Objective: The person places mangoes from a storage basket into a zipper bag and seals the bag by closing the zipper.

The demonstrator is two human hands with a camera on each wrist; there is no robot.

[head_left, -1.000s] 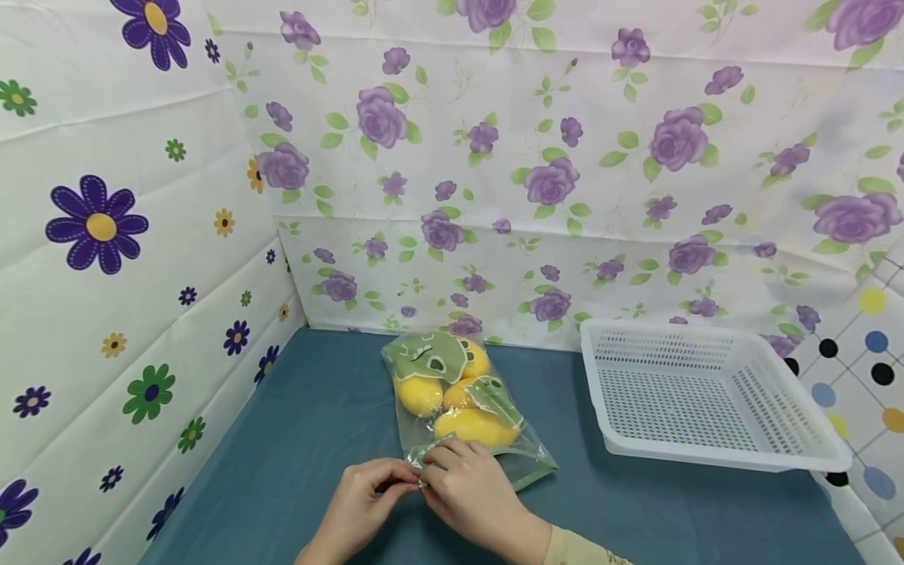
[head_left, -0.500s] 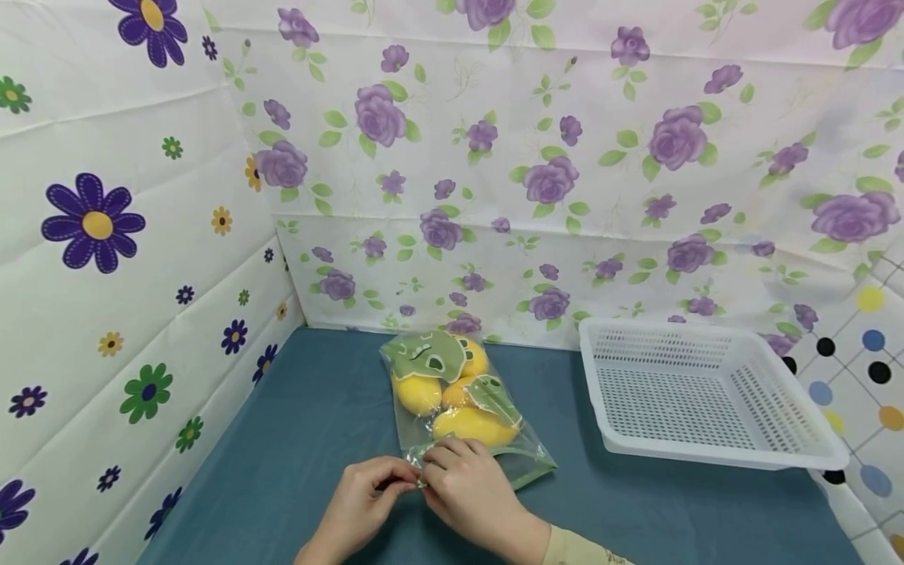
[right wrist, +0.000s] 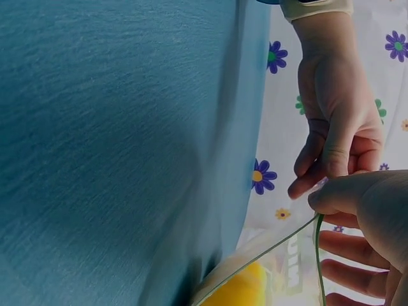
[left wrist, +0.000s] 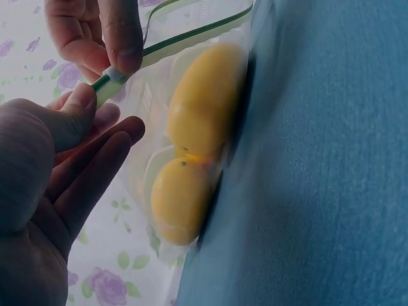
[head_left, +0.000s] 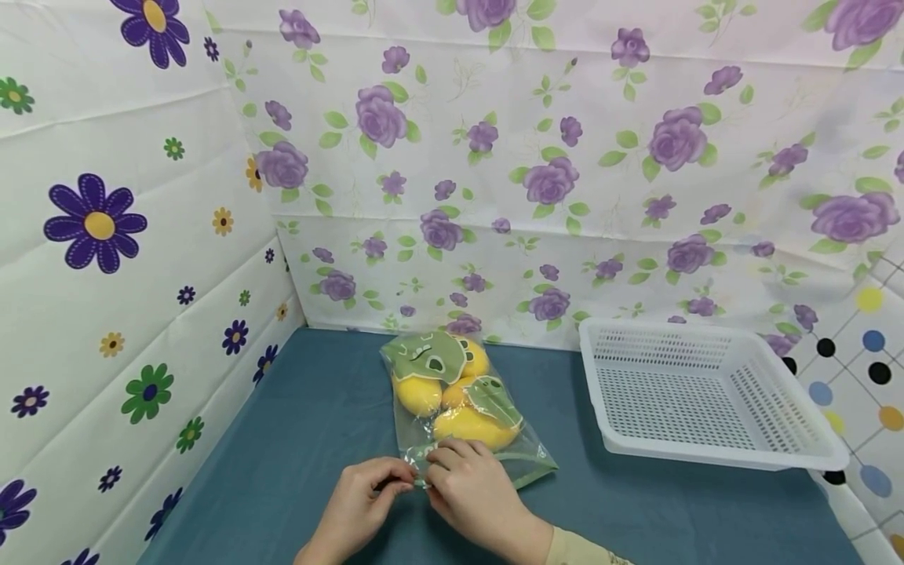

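A clear zip bag (head_left: 427,357) with green cartoon prints lies on the table, holding several yellow fruits (head_left: 475,428) that look like mangoes. At the near left corner of its mouth, my left hand (head_left: 360,498) pinches the end of the green zip strip (left wrist: 185,41) between thumb and fingers. Right beside it, my right hand (head_left: 480,490) pinches the same strip, its fingers over the bag's near edge. A small pale slider (left wrist: 113,74) shows at the right fingertips in the left wrist view. From the right wrist side, the bag's two lips stand apart away from the hands.
A white perforated plastic basket (head_left: 713,455) stands on the right of the blue tablecloth (head_left: 318,400). Flowered sheets (head_left: 452,157) rise behind the table and along its left side. A dotted sheet (head_left: 876,392) borders the right.
The two hands' fingertips have drawn slightly apart along the bag's mouth, the right hand shifting a little to the right. Bag and basket stay in place.
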